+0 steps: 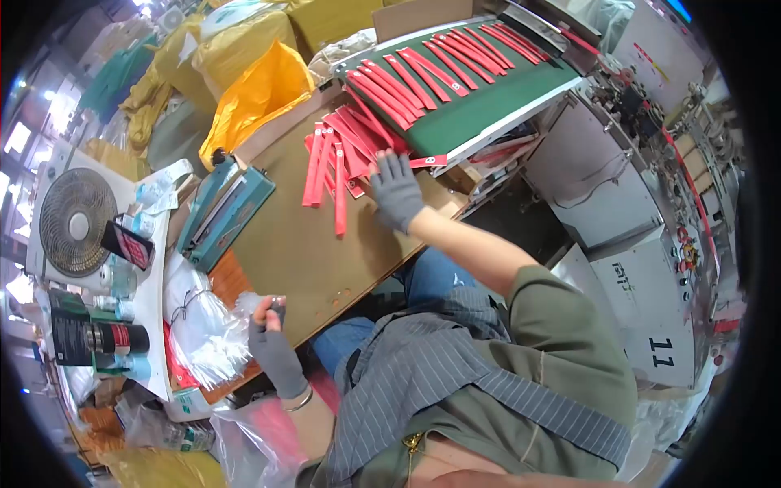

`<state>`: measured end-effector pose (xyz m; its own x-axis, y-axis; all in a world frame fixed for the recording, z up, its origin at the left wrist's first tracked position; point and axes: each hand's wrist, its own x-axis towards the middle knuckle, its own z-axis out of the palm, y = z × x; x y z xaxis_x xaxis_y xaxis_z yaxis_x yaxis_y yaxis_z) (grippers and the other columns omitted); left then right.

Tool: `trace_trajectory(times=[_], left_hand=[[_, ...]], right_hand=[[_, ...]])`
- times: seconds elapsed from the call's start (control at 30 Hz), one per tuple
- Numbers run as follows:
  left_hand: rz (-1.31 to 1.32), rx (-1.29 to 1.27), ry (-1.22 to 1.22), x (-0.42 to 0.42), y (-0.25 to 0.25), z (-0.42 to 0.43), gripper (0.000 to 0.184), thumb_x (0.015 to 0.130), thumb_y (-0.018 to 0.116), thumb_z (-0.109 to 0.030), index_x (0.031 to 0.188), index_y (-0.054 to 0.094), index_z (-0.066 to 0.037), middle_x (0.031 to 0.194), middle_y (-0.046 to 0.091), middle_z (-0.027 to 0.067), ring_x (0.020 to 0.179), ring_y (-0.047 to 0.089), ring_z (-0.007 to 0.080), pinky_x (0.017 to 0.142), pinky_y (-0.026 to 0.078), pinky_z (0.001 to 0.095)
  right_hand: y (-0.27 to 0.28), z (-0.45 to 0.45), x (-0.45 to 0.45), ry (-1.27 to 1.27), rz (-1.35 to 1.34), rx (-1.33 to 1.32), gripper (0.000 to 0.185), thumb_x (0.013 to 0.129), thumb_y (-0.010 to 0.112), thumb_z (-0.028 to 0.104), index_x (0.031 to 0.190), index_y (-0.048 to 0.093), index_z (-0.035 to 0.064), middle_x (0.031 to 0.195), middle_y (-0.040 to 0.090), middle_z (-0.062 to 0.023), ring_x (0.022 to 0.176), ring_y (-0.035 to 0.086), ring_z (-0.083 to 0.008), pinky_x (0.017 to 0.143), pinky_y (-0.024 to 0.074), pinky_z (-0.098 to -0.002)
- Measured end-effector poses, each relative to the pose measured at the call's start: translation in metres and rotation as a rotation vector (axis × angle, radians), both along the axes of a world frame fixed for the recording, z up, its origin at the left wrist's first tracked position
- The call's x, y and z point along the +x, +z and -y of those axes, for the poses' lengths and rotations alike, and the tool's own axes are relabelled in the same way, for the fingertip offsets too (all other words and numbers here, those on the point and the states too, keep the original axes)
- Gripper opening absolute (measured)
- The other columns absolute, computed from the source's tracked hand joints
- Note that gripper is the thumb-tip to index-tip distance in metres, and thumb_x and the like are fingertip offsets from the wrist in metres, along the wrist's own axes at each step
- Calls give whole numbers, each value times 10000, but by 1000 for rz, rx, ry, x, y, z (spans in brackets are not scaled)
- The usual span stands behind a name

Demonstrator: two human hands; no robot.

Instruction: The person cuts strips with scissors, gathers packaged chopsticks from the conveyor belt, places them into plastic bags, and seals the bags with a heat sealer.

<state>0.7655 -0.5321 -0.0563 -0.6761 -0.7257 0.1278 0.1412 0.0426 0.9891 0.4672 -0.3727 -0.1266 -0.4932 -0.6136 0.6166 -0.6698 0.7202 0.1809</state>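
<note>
My right hand (395,193), in a grey fingerless glove, lies with its fingers stretched out at the edge of a loose pile of slim red packets (350,142). The fingertips reach the pile beside the conveyor's end; whether they press on a packet is hard to see. My left hand (277,348), gloved the same way, is closed at the near left of the brown table (317,268). Its thumb and fingers pinch what looks like the edge of a clear plastic bag (247,306), next to a stack of clear bags (203,333).
A green conveyor belt (488,110) carries several rows of red packets. A teal bag sealer (232,215) stands on the table's left, with an open yellow sack (256,98) behind it. Farther left are a fan (77,224), a phone (128,244) and a dark flask (118,338).
</note>
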Motion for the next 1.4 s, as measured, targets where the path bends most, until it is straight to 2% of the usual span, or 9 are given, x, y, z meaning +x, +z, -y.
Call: trace_trajectory(times=[0.1,0.3,0.53,0.73,0.77,0.83,1.03,1.23,1.4], left_hand=[[32,-3,39,4,0,-4,223,965,480,-58,1125,592,50,1039,638,102,980,590,156,921,458,291],[191,-189,159,18,-11,25,238,948,525,-99,1120,595,49,1049,644,116,1013,588,178,926,450,318],[407,-719,7,-130,-47,87,421,903,597,-314,1182,578,1,1159,620,189,1108,566,339,957,426,435],[662,-1098,-87,-252,-126,128,649,910,524,-485,1275,481,51,1259,527,286,1208,483,413,1023,374,476],[667,-909,-162,-257,-121,120,706,910,523,-494,1318,434,74,1316,468,322,1251,439,430,1054,348,471],[459,-936,-103,-274,-153,111,723,910,520,-496,1347,410,70,1331,456,323,1264,429,430,1060,344,466],[548,-378,71,-271,-131,58,711,941,510,-360,1430,247,85,1369,387,356,1249,420,469,1069,342,444],[484,-874,-90,-228,-153,93,592,951,522,-326,1397,378,36,1403,411,269,1297,402,389,1093,315,436],[700,-1045,3,-228,-134,93,553,943,525,-390,1318,457,11,1337,457,230,1232,433,360,1046,330,434]], right_hand=[[14,9,-28,-158,549,382,486,722,631,245,1141,558,9,1072,606,-184,1066,582,-323,793,431,-479],[63,-5,-1,267,630,832,172,803,544,141,924,613,39,786,674,-152,760,672,-330,606,478,-475],[17,79,-83,-18,706,-81,252,818,524,144,1035,522,16,897,636,-223,784,622,-421,747,508,-502],[-62,91,-157,-429,873,-276,708,939,406,500,1430,304,0,1331,462,-298,1163,523,-433,975,432,-484],[-101,100,-158,-420,480,-336,744,914,433,545,1391,353,-20,1330,464,-287,1157,523,-428,974,421,-489],[-18,103,-111,-284,968,-281,731,868,520,543,1309,440,-35,1273,505,-264,1128,538,-407,947,428,-468],[-54,133,-56,281,1667,-1058,474,846,642,330,1167,585,-14,1078,644,-202,976,623,-253,845,492,-343],[-1,5,-18,88,1179,-461,610,903,549,473,1297,464,14,1281,486,-253,1181,477,-399,1014,393,-417],[-79,-66,13,177,517,-449,597,903,510,402,1316,410,-17,1329,421,-280,1204,446,-446,1004,391,-493]])
